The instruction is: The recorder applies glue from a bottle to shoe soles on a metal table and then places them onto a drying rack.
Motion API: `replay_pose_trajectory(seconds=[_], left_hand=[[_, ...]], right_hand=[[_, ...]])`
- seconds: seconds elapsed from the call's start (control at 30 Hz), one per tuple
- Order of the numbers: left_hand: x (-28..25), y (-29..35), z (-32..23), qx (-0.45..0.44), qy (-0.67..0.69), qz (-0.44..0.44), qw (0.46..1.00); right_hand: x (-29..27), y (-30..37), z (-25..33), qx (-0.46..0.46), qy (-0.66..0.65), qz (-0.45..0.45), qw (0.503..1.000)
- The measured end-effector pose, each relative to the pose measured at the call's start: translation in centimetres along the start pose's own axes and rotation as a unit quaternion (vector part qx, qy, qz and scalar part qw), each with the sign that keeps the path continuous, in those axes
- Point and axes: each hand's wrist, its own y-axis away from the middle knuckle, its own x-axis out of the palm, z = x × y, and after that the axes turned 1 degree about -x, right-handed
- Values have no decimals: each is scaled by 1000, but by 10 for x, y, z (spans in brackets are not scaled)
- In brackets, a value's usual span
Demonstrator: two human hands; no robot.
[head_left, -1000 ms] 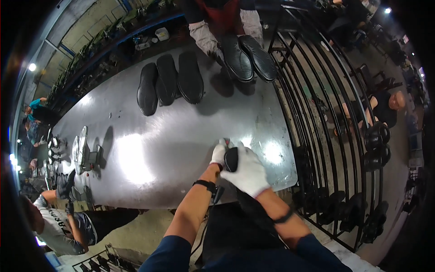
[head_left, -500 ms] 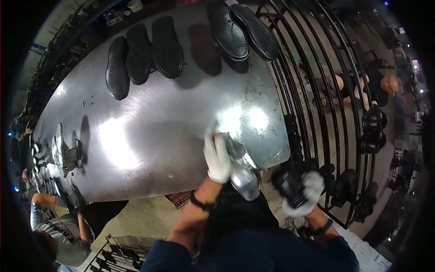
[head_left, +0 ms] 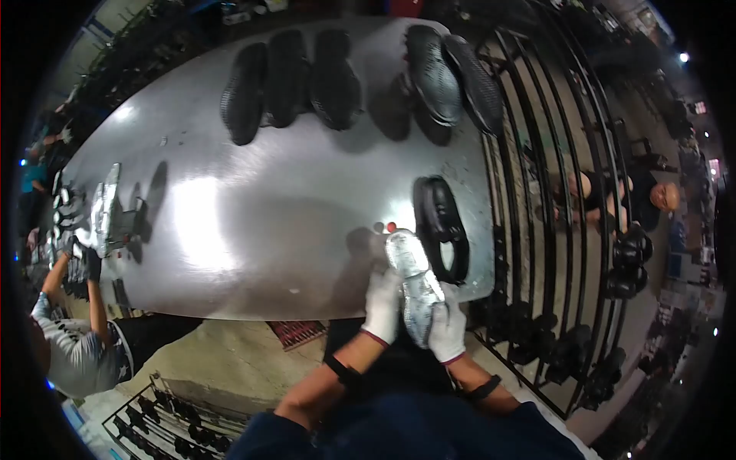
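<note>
The right hand [head_left: 447, 330] has rejoined the left hand [head_left: 382, 305], fingers of both gripping the silvery shoe form [head_left: 412, 285].

left hand [head_left: 381, 306] + right hand [head_left: 447, 330]: grip silver shoe [head_left: 412, 285] | black shoe [head_left: 441, 225] beside

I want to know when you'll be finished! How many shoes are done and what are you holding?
One black shoe already lies on the metal table beside the hands. In hand: a silver shoe-shaped form, held by the gloved left hand and right hand. Five more black shoes lie in a row at the table's far edge, and dark shoes sit on the rack to the right.
</note>
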Motion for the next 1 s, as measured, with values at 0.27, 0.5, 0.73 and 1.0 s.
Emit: replay_pose_trajectory(seconds=[0.27,0.5,0.73,1.0], left_hand=[[-60,-87,-97,119,329,13,937],[-182,-76,-248,495,233,-163,821],[1,-158,-247,182,-49,75,979],[78,-212,-233,269,23,24,963]], right_hand=[[50,-147,51,-83,48,192,977],[58,-132,-47,-2,238,150,960],[65,-148,-128,139,3,67,988],[57,-143,-98,204,-278,96,934]])
